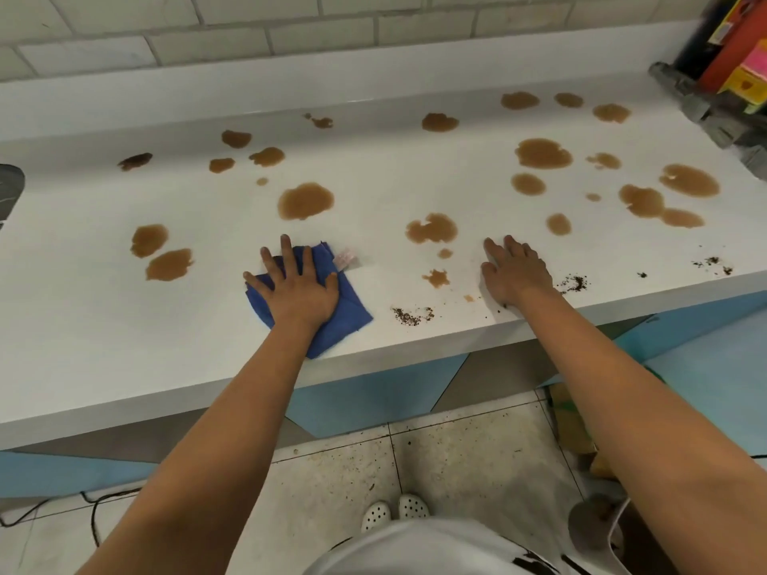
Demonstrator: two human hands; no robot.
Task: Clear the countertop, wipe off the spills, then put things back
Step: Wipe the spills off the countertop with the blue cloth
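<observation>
With my left hand [296, 290] flat on the folded blue cloth [328, 302] and my right hand [514, 271] open, bracing the white countertop [103, 325], I should sweep outward through the brown puddles [306, 200], pressing evenly.

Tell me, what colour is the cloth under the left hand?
Blue; the cloth shows clearly in the head view.

The left hand [296, 290] hides the middle of the blue cloth [352, 305]. At the worktop's [83, 325] left end a grey object [10, 186] is cut off; at its right end, blurred colourful boxes [743, 47] run out of frame.
</observation>
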